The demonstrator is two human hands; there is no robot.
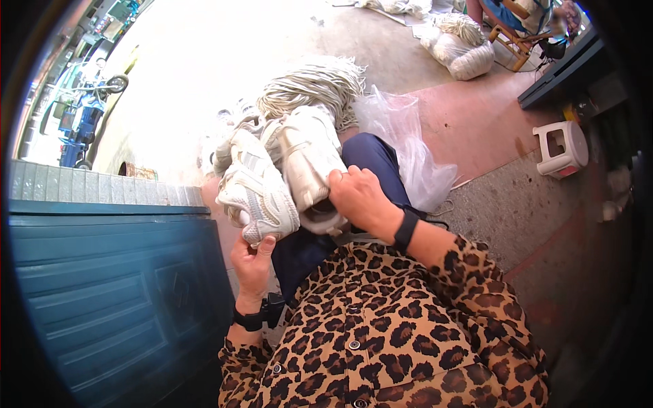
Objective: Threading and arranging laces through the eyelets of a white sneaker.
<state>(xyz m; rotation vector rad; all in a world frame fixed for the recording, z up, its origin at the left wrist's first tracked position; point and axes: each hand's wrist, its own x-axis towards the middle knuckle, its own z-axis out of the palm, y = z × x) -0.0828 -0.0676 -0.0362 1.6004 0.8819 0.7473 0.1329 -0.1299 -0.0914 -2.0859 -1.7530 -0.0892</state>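
A white sneaker [255,187] with grey mesh panels is pinched between the thumb and fingers of my left hand [252,262]. Beside it, my right hand [364,200] grips the edge of a second white shoe [307,146] near its opening. The two shoes lie close together over my lap, and more pale shoes partly show behind them. Just past the shoes spreads a thick bundle of off-white shoelaces [316,85]. The fingertips of my right hand are partly hidden against the shoe.
A clear plastic bag [408,146] lies right of my knee. Farther right stands a white plastic stool [563,146]. A blue panelled door [102,272] is close on my left. Wrapped white bundles [459,54] sit on the floor at the far right, near a wooden chair.
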